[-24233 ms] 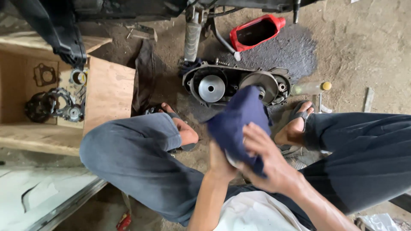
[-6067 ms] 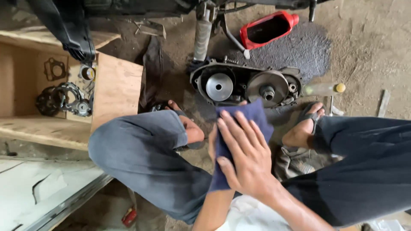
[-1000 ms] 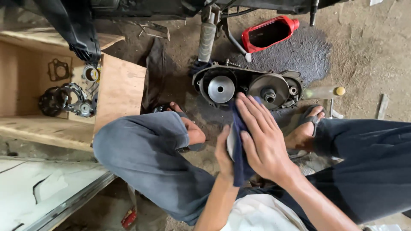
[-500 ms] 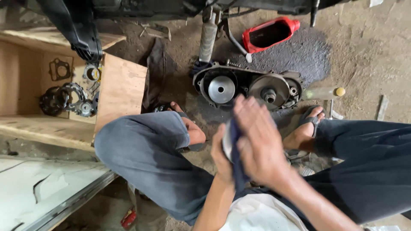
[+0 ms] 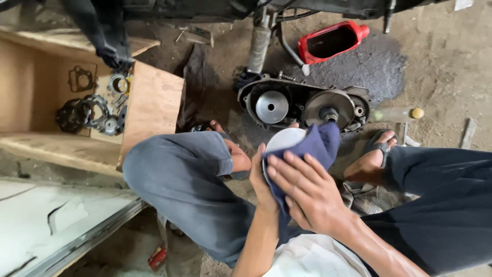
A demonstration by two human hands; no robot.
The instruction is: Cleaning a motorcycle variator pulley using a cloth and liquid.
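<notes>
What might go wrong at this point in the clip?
The round metal part is held only by the left hand while the right hand rubs it with the blue cloth; it may slip onto the sandalled foot. Grit from the dirt floor might enter the open engine case.

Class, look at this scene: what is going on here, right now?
A person squats on a dirt floor. The left hand holds a round metal part, while the right hand presses a dark blue cloth over it. An opened engine case lies just ahead, a wooden box of parts beside the knee.
</notes>
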